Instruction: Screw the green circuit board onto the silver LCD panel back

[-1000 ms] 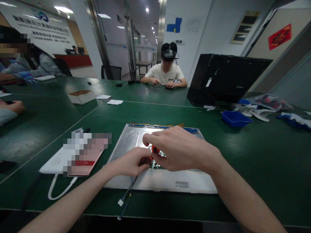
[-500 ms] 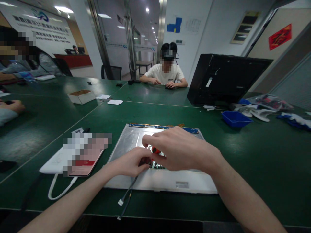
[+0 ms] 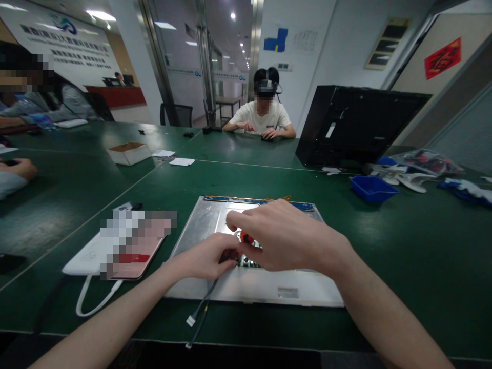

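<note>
Right hand (image 3: pixel 288 236) over green table (image 3: pixel 246 177), glass door (image 3: pixel 179 77) beyond

Legible: 福 on the red sign (image 3: pixel 443 58), far right.
Far-left wall sign (image 3: pixel 71 48): Chinese lettering, too blurred; far glass doors (image 3: pixel 229 77): lettering too small; left white label (image 3: pixel 122 207): 8-like mark.

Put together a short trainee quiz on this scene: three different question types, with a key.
1. Multiple choice: What colour is the object in the person's right grip?
A) Blue and white
B) Red and black
C) Plain green

2. True or false: The thin cables reach past the near edge of the flat panel.

3. Fill in the blank: From the person's view, the blue tray sits to the ____ of the flat panel.

Key: 1. B; 2. True; 3. right
</note>
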A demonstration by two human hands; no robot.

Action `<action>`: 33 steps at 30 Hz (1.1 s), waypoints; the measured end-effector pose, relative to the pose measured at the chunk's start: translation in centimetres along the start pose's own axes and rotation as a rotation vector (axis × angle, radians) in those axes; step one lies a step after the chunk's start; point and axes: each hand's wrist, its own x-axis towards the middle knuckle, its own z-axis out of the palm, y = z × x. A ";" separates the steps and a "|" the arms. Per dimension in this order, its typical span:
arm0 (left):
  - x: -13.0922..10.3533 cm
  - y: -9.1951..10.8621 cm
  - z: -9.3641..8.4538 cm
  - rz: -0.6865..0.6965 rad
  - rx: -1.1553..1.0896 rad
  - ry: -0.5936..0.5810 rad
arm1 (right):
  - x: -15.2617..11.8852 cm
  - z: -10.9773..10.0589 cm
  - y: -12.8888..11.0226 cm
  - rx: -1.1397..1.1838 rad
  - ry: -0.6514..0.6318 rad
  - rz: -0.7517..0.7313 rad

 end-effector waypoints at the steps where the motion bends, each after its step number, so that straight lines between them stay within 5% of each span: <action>1: 0.0 -0.1 0.0 -0.001 0.002 -0.004 | 0.0 -0.1 0.0 0.008 -0.003 -0.005; 33: 0.0 -0.4 0.1 0.022 0.053 -0.003 | 0.0 -0.2 0.1 0.033 -0.032 -0.009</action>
